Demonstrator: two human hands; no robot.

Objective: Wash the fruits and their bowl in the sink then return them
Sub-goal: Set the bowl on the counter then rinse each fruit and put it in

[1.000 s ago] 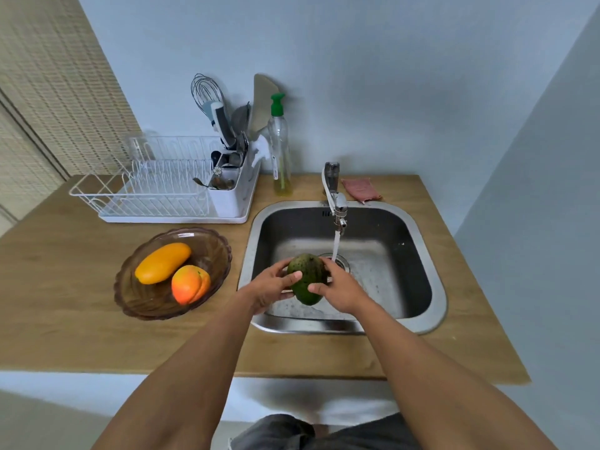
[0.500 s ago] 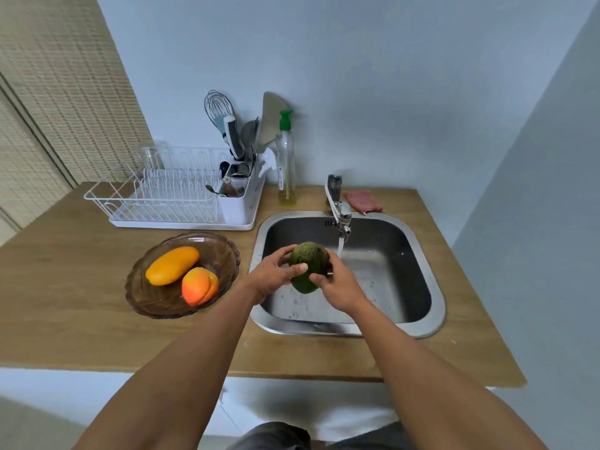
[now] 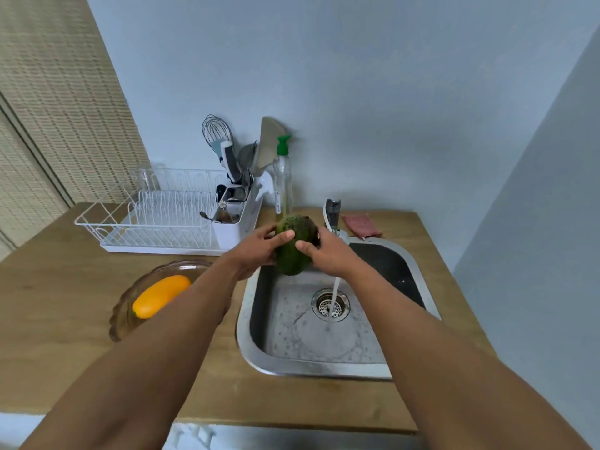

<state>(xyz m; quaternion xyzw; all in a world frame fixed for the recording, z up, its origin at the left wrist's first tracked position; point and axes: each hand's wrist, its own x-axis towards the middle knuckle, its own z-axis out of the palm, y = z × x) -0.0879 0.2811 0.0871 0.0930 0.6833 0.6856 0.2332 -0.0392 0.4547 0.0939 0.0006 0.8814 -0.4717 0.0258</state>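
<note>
A dark green mango (image 3: pixel 293 251) is held up above the back left of the steel sink (image 3: pixel 256 345), clear of the running water. My left hand (image 3: pixel 256 248) grips its left side and my right hand (image 3: pixel 326 253) grips its right side. Water streams from the tap (image 3: pixel 332 216) down onto the drain (image 3: pixel 331 305). To the left on the wooden counter stands a brown glass bowl (image 3: pixel 126 319) with a yellow mango (image 3: pixel 160 295) in it. My left forearm covers the right part of the bowl and hides the orange fruit.
A white dish rack (image 3: pixel 152 222) with a utensil holder (image 3: pixel 232 222) stands at the back left. A soap bottle (image 3: pixel 283 180) with a green cap is behind the mango. A pink cloth (image 3: pixel 362 225) lies behind the sink. The counter's front edge runs near my arms.
Both hands have lifted the green mango up and back, out of the water stream. The view has tilted, so my left forearm now covers part of the bowl.
</note>
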